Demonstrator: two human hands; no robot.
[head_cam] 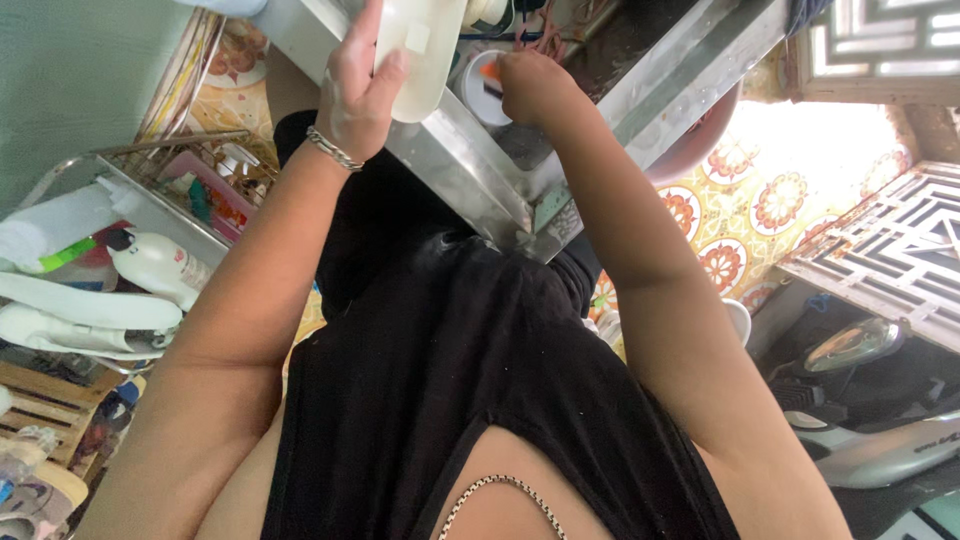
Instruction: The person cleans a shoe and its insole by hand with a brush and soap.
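My left hand [362, 92], with a metal bracelet at the wrist, grips a pale cream plastic container [425, 45] over the edge of a stainless steel sink [470, 165]. My right hand [528, 85] reaches into the sink with its fingers curled in a fist; whether it holds anything is hidden. It is right next to a small round white cup [480, 85] with something orange in it. My black shirt fills the lower middle of the view.
A wire rack [130, 190] at the left holds white bottles, dishes and a towel. A reddish basin [700, 140] sits under the sink on patterned floor tiles. A parked scooter [870, 400] and a white lattice panel [890, 250] stand at the right.
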